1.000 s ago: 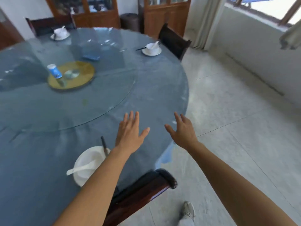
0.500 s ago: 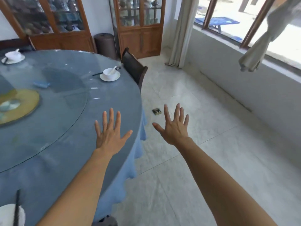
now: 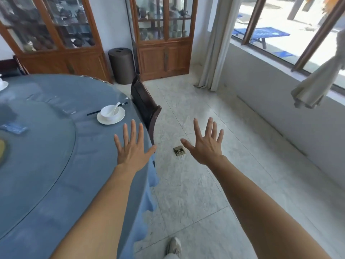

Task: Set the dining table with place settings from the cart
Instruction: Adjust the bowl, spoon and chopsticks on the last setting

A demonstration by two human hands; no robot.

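Rightward the view has swung, dropping the near plate. Left hand [image 3: 131,154], over the table [image 3: 56,165] edge, and right hand [image 3: 205,148], over the floor [image 3: 252,165], are spread and empty. Bowl [image 3: 108,110], saucer [image 3: 112,120] and chopsticks [image 3: 93,112] sit at the left hand's eleven o'clock.

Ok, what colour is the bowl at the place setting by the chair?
The bowl is white, like its saucer and spoon; head view shows it.

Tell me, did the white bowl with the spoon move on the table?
No. The white bowl still sits on its saucer next to the dark chair, with the chopsticks behind it as before. Only the camera turned.
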